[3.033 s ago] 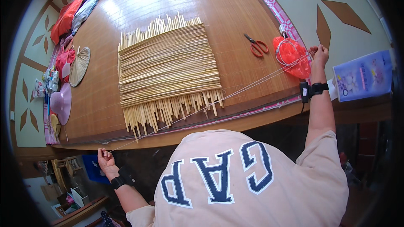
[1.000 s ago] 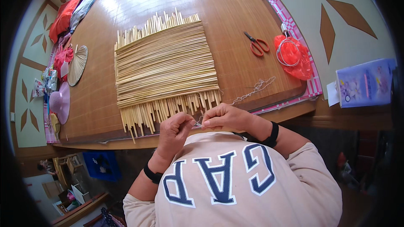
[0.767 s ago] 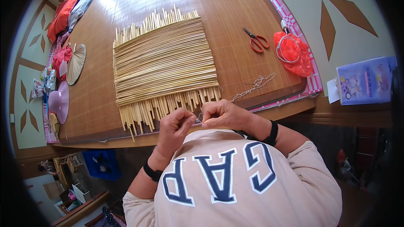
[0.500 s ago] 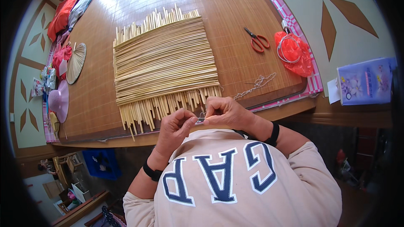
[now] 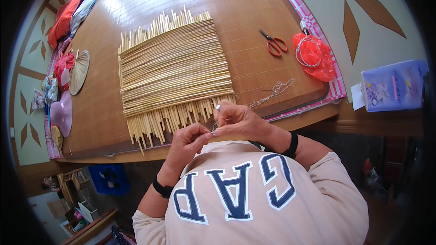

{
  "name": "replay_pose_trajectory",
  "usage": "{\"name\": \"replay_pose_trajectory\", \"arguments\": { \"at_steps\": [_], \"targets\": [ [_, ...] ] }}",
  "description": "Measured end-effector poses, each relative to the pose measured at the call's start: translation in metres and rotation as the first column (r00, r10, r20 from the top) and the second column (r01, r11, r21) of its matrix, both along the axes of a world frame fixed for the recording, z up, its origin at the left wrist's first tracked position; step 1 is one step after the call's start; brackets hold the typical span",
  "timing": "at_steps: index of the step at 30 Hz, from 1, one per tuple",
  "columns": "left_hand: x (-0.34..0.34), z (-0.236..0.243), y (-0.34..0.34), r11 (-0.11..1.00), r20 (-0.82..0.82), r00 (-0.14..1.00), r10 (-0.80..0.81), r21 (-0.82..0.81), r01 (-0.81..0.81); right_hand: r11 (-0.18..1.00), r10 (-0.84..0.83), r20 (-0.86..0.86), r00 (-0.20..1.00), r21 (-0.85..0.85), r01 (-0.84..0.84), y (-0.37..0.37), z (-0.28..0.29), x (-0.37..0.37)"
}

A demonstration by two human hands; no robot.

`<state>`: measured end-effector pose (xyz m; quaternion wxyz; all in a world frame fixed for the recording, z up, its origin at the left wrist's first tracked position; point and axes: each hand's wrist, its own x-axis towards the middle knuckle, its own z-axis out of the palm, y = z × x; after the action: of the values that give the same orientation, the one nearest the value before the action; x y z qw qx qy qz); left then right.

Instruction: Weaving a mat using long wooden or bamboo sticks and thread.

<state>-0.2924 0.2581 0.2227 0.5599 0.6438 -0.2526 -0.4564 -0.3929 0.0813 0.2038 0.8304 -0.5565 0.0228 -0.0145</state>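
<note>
The thumb and forefinger of the left hand [image 5: 186, 144] pinch a bit of white string [image 5: 214, 129], and the fingers of the right hand [image 5: 238, 120] grip the same string just beside them, the tips of both hands almost meeting. A small loop of it shows between the hands; whether it is knotted is too fine to tell. A silver ring [image 5: 218, 107] sits on a bent finger of the right hand, and each wrist wears a black band. Both hands are over the near wooden edge [image 5: 297, 121], close in front of the wearer's beige shirt [image 5: 218, 224].

Just beyond the hands lies a panel of pale sticks [image 5: 175, 68], flat on a broad brown mat [image 5: 247, 13]. Its upper sticks run left to right in tight rows, while others run near to far, their uneven ends poking out on both sides. To the right of its near corner, a tangled length of white string trails over the mat. Farther off on the right lie scissors [image 5: 274, 46] with red handles, then a red plastic bag [image 5: 323, 66] with a looped white cable [image 5: 297, 53] against it. At the far right is a purple packet [image 5: 393, 86]. Along the left side are a pleated fan [image 5: 80, 73] and a pink hat [image 5: 66, 112], with a red cloth [image 5: 65, 22] farther away. A blue crate [image 5: 102, 186] stands low at the near left
</note>
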Motion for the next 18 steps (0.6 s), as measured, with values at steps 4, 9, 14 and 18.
{"name": "replay_pose_trajectory", "arguments": {
  "at_steps": [4, 9, 14, 18],
  "targets": [
    [0.001, 0.001, 0.002, 0.999, -0.001, 1.0, -0.028, 0.045, 0.028, 0.991, 0.077, -0.07, 0.995, 0.113, -0.069, -0.001, -0.003, 0.001],
    [0.003, 0.006, 0.005, 0.999, -0.109, 0.994, 0.018, 0.045, -0.013, 0.964, 0.061, 0.057, 0.997, -0.261, -0.044, -0.008, -0.011, -0.001],
    [0.007, 0.008, 0.01, 0.999, -0.139, 0.99, 0.013, 0.038, -0.008, 0.73, 0.029, 0.355, 0.935, -0.646, 0.223, -0.014, -0.002, -0.007],
    [0.006, 0.008, 0.009, 0.991, 0.083, 0.987, -0.137, 0.021, 0.136, 0.484, -0.037, 0.357, 0.933, -0.811, 0.329, -0.011, 0.003, -0.017]
  ]
}}
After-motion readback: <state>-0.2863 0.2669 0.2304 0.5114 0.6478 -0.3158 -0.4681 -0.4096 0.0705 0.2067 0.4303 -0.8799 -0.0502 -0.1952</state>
